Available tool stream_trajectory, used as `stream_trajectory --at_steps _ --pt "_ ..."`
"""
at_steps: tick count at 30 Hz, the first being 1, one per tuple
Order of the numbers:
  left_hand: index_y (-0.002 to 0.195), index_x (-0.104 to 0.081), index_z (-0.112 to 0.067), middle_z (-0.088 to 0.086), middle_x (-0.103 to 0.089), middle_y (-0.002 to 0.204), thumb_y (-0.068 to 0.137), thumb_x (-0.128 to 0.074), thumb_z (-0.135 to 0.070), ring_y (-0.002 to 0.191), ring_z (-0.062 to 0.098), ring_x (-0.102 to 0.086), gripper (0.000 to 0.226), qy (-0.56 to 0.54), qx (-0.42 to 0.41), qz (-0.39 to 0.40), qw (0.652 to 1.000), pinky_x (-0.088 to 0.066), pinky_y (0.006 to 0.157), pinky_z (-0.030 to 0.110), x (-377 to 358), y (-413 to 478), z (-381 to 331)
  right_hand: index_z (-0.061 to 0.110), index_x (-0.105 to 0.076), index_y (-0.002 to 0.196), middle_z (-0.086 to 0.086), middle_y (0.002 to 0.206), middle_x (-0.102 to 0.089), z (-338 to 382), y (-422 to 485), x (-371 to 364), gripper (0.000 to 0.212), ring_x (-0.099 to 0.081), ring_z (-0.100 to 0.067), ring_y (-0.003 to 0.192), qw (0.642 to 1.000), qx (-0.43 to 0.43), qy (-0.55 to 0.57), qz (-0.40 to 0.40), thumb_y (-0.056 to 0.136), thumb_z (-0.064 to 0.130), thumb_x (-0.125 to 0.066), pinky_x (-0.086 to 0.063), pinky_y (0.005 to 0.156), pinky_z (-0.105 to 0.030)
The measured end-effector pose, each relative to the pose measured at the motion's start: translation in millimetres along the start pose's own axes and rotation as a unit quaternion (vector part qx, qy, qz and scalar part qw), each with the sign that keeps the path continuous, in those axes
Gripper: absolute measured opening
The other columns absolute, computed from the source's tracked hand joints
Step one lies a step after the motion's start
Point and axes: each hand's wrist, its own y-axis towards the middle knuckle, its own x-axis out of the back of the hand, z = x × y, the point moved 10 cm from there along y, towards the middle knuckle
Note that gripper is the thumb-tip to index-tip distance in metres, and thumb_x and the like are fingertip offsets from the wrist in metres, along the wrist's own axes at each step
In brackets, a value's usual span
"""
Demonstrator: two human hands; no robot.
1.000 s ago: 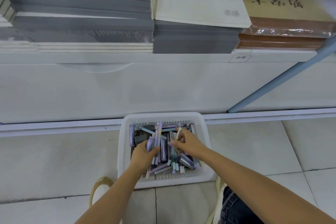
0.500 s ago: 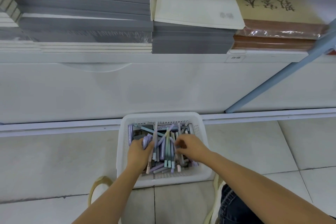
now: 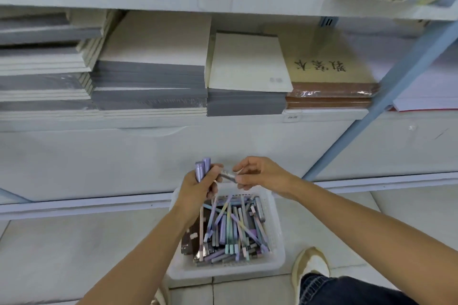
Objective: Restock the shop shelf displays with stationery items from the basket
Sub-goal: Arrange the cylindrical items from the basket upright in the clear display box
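Holding a small bunch of purple pens (image 3: 202, 171) upright in my left hand (image 3: 198, 193), I have my fingers curled round their barrels, caps pointing up, just above the far rim of the white basket (image 3: 223, 271). My right hand (image 3: 262, 176) is level with it, also above the basket's far edge. Its thumb and fingertips pinch one end of a short grey stick (image 3: 227, 177). The stick's other end reaches my left fingers, though I cannot tell whether they grip it too. Down in the basket lies a loose heap of pens (image 3: 231, 228) in lilac, mint and pale pink, crossing one another, with some darker packets (image 3: 188, 242) along the basket's left wall. The basket sits on the tiled floor (image 3: 62, 255). Beyond the basket and higher up is the shelf (image 3: 173, 120), carrying grey-edged paper pads (image 3: 153, 77) and, further right, a brown-covered stack (image 3: 329, 96). Right of the basket's near corner are my shoe (image 3: 312, 265) and denim knee (image 3: 347, 290).
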Motion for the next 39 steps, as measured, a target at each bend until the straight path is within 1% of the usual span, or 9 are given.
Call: stream_trajectory --at_steps 5,8,14,16,20,26,29,33,39 --pt "0.102 -0.064 0.009 0.001 -0.05 0.051 0.09 -0.062 -0.005 0.046 0.012 -0.043 0.018 -0.029 -0.087 0.024 0.996 -0.036 0.045 0.022 -31.3 -14.0 -76.0 -0.004 -0.063 0.107 -0.016 0.093 -0.069 83.0 -32.2 16.2 0.024 -0.068 -0.018 0.08 0.992 0.111 -0.036 -0.038 0.084 -0.001 -0.07 -0.055 0.077 -0.026" --pt "0.09 -0.065 0.001 0.001 -0.053 0.052 0.09 -0.064 -0.008 0.049 0.013 -0.045 0.009 -0.027 -0.129 0.025 0.991 -0.038 0.047 0.022 -50.9 -27.6 -116.5 -0.007 -0.061 0.103 -0.017 0.092 -0.071 123.0 -55.9 22.7 0.024 -0.069 -0.018 0.081 0.985 0.154 -0.056 -0.049 0.083 0.001 -0.072 -0.055 0.077 -0.026" --pt "0.087 -0.066 -0.01 -0.004 -0.062 0.06 0.091 -0.065 -0.02 0.055 0.008 -0.054 0.011 0.067 -0.23 0.09 0.967 -0.046 0.054 0.017 -103.8 -54.8 -209.8 0.012 -0.063 0.085 0.01 0.072 -0.067 209.5 -111.3 58.6 0.012 -0.062 -0.004 0.068 0.948 0.252 -0.115 -0.154 0.094 0.02 -0.061 -0.049 0.067 -0.02" --pt "0.085 -0.065 -0.013 -0.007 -0.062 0.061 0.09 -0.067 -0.02 0.058 0.008 -0.056 0.008 0.089 -0.256 0.104 0.957 -0.05 0.059 0.018 -120.0 -64.0 -236.1 0.012 -0.062 0.099 0.006 0.079 -0.063 235.1 -132.4 71.8 0.007 -0.06 -0.009 0.068 0.933 0.295 -0.101 -0.181 0.092 0.015 -0.063 -0.051 0.065 -0.026" --pt "0.076 -0.06 -0.012 -0.008 -0.057 0.053 0.089 -0.068 -0.019 0.05 0.004 -0.054 0.016 0.142 -0.299 0.125 0.935 -0.046 0.054 0.014 -150.9 -82.5 -276.2 0.024 -0.062 0.123 0.012 0.098 -0.058 279.5 -171.5 79.8 0.032 -0.06 -0.01 0.086 0.898 0.367 -0.163 -0.18 0.092 0.013 -0.063 -0.051 0.076 -0.023" --pt "0.096 -0.068 -0.01 -0.001 -0.06 0.059 0.094 -0.061 -0.022 0.052 0.005 -0.054 0.014 0.123 -0.3 0.173 0.93 -0.046 0.055 0.014 -187.4 -100.4 -307.4 0.029 -0.065 0.107 0.002 0.105 -0.065 318.7 -212.7 109.3 0.023 -0.064 -0.019 0.099 0.869 0.398 -0.184 -0.231 0.09 0.012 -0.066 -0.054 0.088 -0.035" --pt "0.111 -0.064 -0.016 0.0 -0.07 0.076 0.097 -0.055 -0.023 0.054 0.004 -0.054 0.018 0.067 -0.277 0.178 0.942 -0.046 0.055 0.013 -198.4 -98.9 -324.2 0.023 -0.064 0.108 0.002 0.097 -0.064 344.1 -233.8 133.5 0.02 -0.064 -0.015 0.088 0.845 0.428 -0.167 -0.273 0.093 0.009 -0.061 -0.054 0.075 -0.026" --pt "0.106 -0.056 -0.015 0.002 -0.074 0.078 0.099 -0.05 -0.012 0.056 0.011 -0.057 0.01 0.051 -0.27 0.181 0.944 -0.047 0.053 0.018 -210.2 -92.2 -353.3 0.017 -0.061 0.106 -0.005 0.093 -0.063 373.4 -246.8 174.6 0.017 -0.061 -0.019 0.085 0.82 0.422 -0.168 -0.349 0.094 0.006 -0.058 -0.053 0.068 -0.023" --pt "0.101 -0.065 -0.013 0.003 -0.073 0.08 0.098 -0.053 -0.018 0.062 0.012 -0.062 0.013 0.093 -0.293 0.183 0.934 -0.048 0.05 0.02 -224.0 -79.7 -384.9 0.013 -0.062 0.107 -0.008 0.094 -0.063 393.1 -231.4 237.8 0.016 -0.064 -0.029 0.09 0.779 0.39 -0.146 -0.469 0.093 0.006 -0.059 -0.056 0.08 -0.039"
